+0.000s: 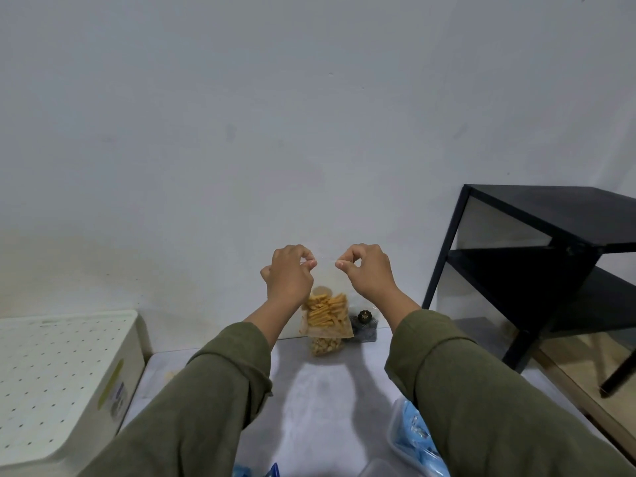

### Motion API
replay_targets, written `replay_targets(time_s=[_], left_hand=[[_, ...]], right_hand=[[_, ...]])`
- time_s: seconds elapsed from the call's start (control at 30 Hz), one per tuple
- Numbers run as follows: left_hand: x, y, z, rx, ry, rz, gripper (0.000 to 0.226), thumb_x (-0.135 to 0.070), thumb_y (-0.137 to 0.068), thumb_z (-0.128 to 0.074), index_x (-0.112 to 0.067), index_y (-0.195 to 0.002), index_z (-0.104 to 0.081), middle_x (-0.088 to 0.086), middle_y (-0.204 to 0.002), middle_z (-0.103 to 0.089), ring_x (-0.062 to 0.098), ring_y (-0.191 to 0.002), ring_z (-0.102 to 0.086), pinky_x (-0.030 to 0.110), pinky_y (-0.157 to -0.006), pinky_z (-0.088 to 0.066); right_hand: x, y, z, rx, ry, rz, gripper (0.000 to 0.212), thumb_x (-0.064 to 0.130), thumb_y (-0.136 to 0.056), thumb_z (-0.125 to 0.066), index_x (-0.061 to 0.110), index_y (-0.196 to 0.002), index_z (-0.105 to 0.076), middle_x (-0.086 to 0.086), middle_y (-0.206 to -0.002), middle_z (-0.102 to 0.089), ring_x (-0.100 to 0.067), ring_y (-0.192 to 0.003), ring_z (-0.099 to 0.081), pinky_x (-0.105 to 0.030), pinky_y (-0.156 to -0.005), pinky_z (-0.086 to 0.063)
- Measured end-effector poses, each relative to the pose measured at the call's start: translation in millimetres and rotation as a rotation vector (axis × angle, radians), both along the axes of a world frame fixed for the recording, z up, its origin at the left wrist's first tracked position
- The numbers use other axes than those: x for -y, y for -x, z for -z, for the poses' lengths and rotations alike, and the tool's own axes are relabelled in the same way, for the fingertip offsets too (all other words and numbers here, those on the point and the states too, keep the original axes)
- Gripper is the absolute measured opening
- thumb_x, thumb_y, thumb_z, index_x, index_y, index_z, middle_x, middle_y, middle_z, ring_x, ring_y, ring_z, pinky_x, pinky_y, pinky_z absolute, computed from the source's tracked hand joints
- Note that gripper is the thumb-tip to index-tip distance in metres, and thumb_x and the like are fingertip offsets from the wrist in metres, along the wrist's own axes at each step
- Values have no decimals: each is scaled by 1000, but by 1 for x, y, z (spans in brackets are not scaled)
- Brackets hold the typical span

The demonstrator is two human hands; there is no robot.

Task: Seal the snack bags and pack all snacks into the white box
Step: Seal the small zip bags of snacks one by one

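A clear plastic bag of yellow stick snacks (326,313) hangs in the air in front of me, above the table. My left hand (289,273) pinches its top edge at the left, and my right hand (368,270) pinches the top edge at the right. Behind it on the table lies a second clear bag of pale snacks (325,346). Next to that stands a small dark packet (363,325). The white box (58,383), with a dotted lid on it, stands at the left.
A black metal shelf (537,263) stands at the right against the wall. Blue-wrapped items in a clear container (413,438) lie at the lower right, more blue wrapping (254,471) at the bottom edge. The grey table top (320,401) lies between my arms.
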State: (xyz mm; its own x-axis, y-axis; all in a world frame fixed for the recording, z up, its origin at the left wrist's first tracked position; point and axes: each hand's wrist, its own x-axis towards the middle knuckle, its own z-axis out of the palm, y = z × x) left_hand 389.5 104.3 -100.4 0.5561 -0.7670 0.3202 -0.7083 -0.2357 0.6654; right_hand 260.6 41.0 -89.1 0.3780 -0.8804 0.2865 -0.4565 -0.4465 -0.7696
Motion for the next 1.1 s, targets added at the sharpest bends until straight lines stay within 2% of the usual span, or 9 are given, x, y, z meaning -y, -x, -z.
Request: replay_targets(time_s=[0.17,0.27,0.37,0.5,0.57,0.63,0.77,0.9,1.1], left_hand=[[1,6,1,-62,58,60,9,-20,-94,-54,-28,-93,-59,-6,-117,-56,15,-118,-44,36,-88,-32],[3,6,2,-186,176,52,9,-18,-91,-60,-25,-86,-58,-2,-104,-61,18,-103,-58,38,-89,-45],[3,8,4,-223,177,56,14,-15,-90,-62,-22,-78,-58,1,-94,-66,18,-93,-62,29,-77,-44],[9,8,9,-176,177,41,12,-20,-89,-63,-24,-78,-61,1,-98,-63,18,-98,-58,28,-76,-41],[14,11,12,-174,152,-2,8,-28,-90,-61,-27,-83,-62,5,-107,-59,21,-106,-54,32,-78,-43],[17,15,13,-206,60,-80,17,-39,-93,-52,-25,-95,-62,9,-117,-50,25,-111,-49,36,-85,-44],[18,23,12,-370,-113,-98,38,-49,-96,-39,-19,-114,-54,7,-116,-47,21,-89,-49,30,-77,-39],[27,33,13,-857,18,-52,25,-34,-97,-48,-11,-107,-51,9,-94,-64,14,-68,-64,24,-65,-52],[38,39,20,-931,161,-42,8,-9,-89,-62,-6,-96,-63,5,-80,-71,8,-68,-66,17,-70,-54]], right_hand=[[1,8,1,9,6,9,16,17,-84,-67,19,-69,-63,-4,-92,-67,-20,-99,-56,-29,-83,-41],[0,15,0,49,-46,-28,9,17,-85,-67,13,-77,-68,1,-88,-67,-14,-92,-57,-27,-83,-41],[4,20,1,-8,-35,-63,9,24,-84,-67,16,-81,-69,3,-96,-66,-15,-101,-55,-32,-93,-42],[12,23,4,-153,62,-68,12,25,-89,-61,19,-85,-71,0,-104,-65,-21,-113,-50,-44,-101,-38],[14,24,7,-151,82,-53,12,22,-89,-61,17,-86,-72,-1,-103,-65,-21,-112,-49,-42,-101,-38],[15,25,10,-139,87,-47,12,19,-90,-60,14,-85,-71,-1,-101,-65,-20,-109,-49,-37,-97,-39],[21,29,16,-132,88,-37,13,16,-90,-59,12,-83,-69,-2,-98,-63,-17,-103,-48,-25,-84,-35],[29,35,21,-108,76,-32,13,15,-89,-60,11,-80,-69,-2,-96,-63,-17,-98,-50,-24,-81,-34],[44,47,27,-51,-9,-77,10,16,-87,-63,13,-79,-68,0,-91,-62,-18,-93,-58,-22,-79,-39]])
